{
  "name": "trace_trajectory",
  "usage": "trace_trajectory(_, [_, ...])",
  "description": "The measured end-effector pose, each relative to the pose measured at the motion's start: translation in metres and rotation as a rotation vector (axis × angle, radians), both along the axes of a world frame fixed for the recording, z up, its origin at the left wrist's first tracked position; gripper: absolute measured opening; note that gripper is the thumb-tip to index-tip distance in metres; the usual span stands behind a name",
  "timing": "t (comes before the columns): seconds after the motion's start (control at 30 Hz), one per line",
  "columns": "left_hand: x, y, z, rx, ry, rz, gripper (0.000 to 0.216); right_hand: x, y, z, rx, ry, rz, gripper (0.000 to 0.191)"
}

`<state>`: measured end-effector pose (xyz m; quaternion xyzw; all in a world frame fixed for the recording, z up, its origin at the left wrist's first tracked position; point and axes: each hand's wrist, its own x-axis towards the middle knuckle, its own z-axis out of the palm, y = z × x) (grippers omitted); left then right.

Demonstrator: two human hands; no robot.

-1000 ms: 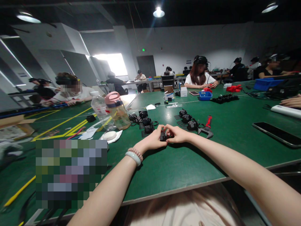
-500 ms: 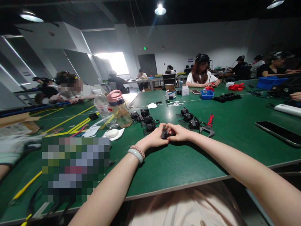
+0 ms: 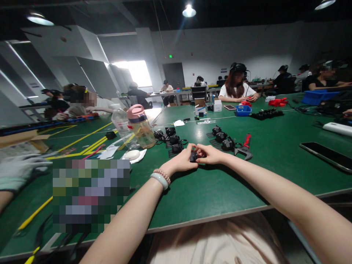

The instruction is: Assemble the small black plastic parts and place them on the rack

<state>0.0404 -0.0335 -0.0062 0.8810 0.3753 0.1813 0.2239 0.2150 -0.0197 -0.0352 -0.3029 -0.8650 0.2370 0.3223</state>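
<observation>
Between my two hands, just above the green table (image 3: pixel 203 194), is a small black part (image 3: pixel 193 157), mostly covered by fingers. My left hand (image 3: pixel 183 159) is closed on its left side. From the right, my right hand (image 3: pixel 210 154) grips the same part with bent fingers. Beyond my left hand lies a cluster of black parts (image 3: pixel 176 147) with round heads and flat combed bases. A second row of similar black parts (image 3: pixel 220 137) sits beyond my right hand. To the right of that row rests a wrench with a red handle (image 3: pixel 247 141).
A pink-lidded bottle (image 3: pixel 141 128) and a clear plastic bottle (image 3: pixel 122 124) stand left of the parts. At right lies a phone (image 3: pixel 327 156). A blue bin (image 3: pixel 243 110) stands farther back. A co-worker's gloved hand (image 3: pixel 19 170) is at the left edge; another person sits opposite.
The view has shifted slightly, so the scene sits a little farther right. Both hands keep their hold on the black part with hardly any visible movement.
</observation>
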Motion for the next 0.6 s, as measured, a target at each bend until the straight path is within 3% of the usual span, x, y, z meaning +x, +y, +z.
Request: trace_trajectory(0.6, [-0.0014,0.0037,-0.0036,0.017,-0.008,-0.001,0.054,0.0012,0.0023,-0.0023,-0.067,0.0,-0.002,0.029])
